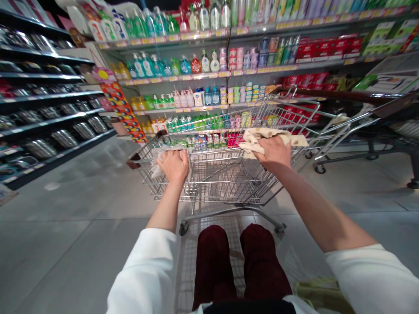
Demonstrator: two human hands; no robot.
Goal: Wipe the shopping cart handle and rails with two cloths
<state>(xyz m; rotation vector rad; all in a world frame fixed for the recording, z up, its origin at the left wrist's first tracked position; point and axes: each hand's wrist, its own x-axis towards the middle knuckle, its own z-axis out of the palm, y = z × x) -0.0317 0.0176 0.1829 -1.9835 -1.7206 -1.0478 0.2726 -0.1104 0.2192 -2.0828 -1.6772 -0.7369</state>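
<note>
We log bright, even light, apparently from overhead, with soft glare on the floor, glints on the cart, faint shadows, and strong wide-angle bowing at the edges, where the left shelves curve, yet the bottles stay fairly sharp.

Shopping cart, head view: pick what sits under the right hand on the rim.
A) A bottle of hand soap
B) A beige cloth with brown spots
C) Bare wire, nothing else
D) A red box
B: the right hand grips a beige cloth with brown spots against the rim of the wire shopping cart.
</note>
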